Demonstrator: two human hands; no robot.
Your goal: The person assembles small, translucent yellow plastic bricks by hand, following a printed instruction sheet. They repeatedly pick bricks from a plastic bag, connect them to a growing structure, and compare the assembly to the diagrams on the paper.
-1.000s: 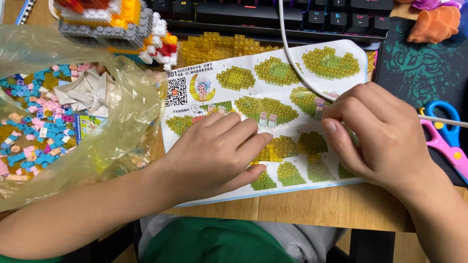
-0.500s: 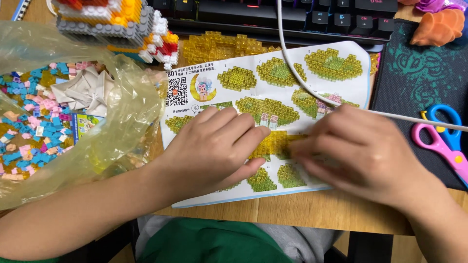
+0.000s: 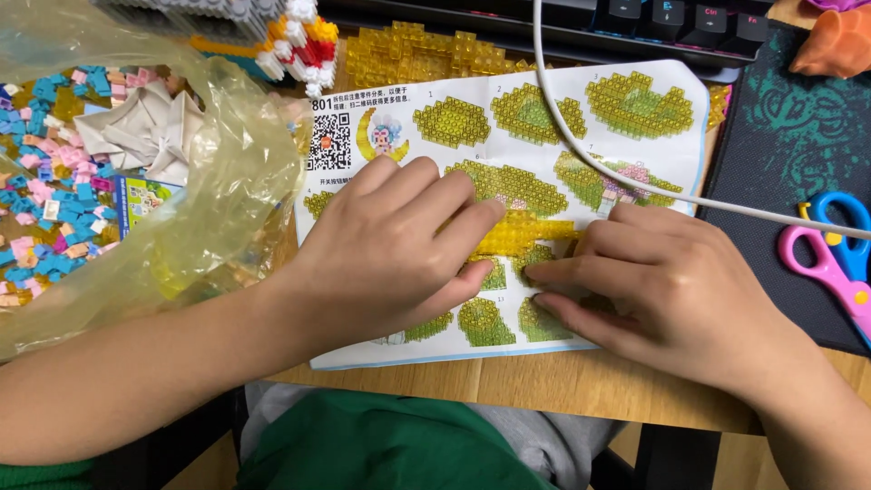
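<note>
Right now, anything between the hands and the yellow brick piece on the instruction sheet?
Nothing visible. Both hands are already on the yellow brick piece: the left hand presses it from the left, the right hand from the right, on the instruction sheet. The white cable crosses the sheet above the right hand, clear of the piece.

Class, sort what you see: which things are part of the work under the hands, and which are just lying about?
In use: left hand, right hand, yellow brick piece, instruction sheet.

Lying about: scissors, white cable, plastic bag, keyboard, loose small bricks.
</note>
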